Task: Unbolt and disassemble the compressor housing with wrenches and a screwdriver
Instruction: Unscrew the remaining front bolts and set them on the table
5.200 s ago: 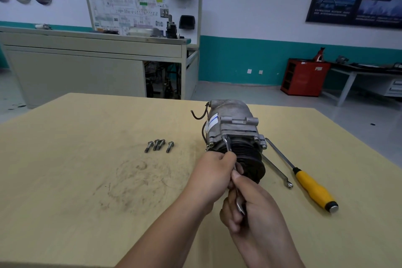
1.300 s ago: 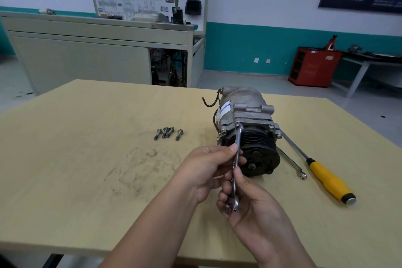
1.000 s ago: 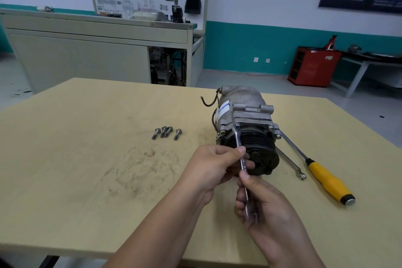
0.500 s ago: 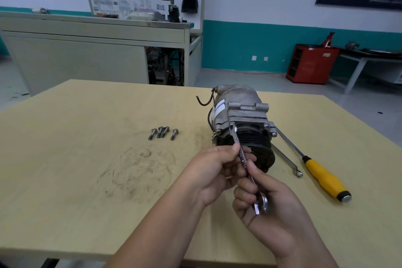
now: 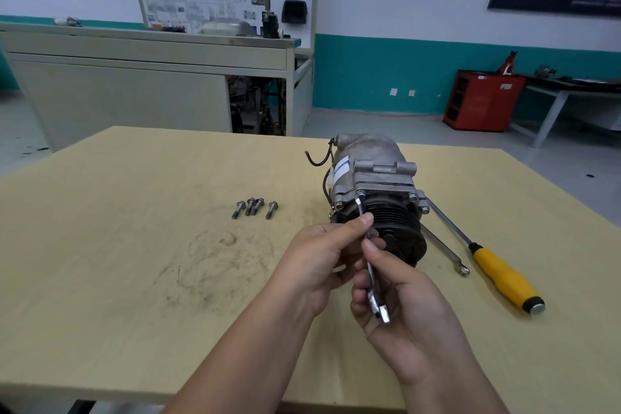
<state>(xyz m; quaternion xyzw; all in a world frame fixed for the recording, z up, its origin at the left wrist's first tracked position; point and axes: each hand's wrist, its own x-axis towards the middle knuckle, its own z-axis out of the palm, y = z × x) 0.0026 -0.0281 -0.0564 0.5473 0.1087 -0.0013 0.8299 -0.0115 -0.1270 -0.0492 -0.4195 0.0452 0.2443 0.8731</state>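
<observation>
while both forearms reach in over the near edge of the table (image 5: 134,279), the left hand (image 5: 322,259) pinches the wrench (image 5: 373,282) high on its shaft between thumb and forefinger, and the right hand (image 5: 400,306) curls its fingers round the lower end. the wrench's head sits on a bolt (image 5: 360,193) at the front of the compressor (image 5: 369,175), right of the table's middle. four loose bolts (image 5: 253,208) lie well apart leftward. a second wrench (image 5: 443,252) and a screwdriver (image 5: 504,276) lie just beside the compressor's right.
</observation>
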